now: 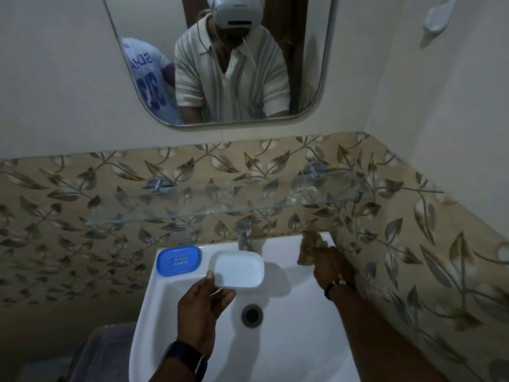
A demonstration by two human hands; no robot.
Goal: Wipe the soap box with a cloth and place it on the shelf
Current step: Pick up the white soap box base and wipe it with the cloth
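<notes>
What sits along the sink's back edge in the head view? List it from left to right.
Blue soap-box insert → white soap-box tray, held by the left hand → chrome tap → brownish cloth, gripped by the right hand at the sink's right rear corner.

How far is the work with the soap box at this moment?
Early stage. Nothing is on the glass shelf yet. The left hand holds the white soap box tray over the sink; the right hand grips the cloth at the sink's corner. The blue part lies on the rim. Wiping and shelving remain.
</notes>
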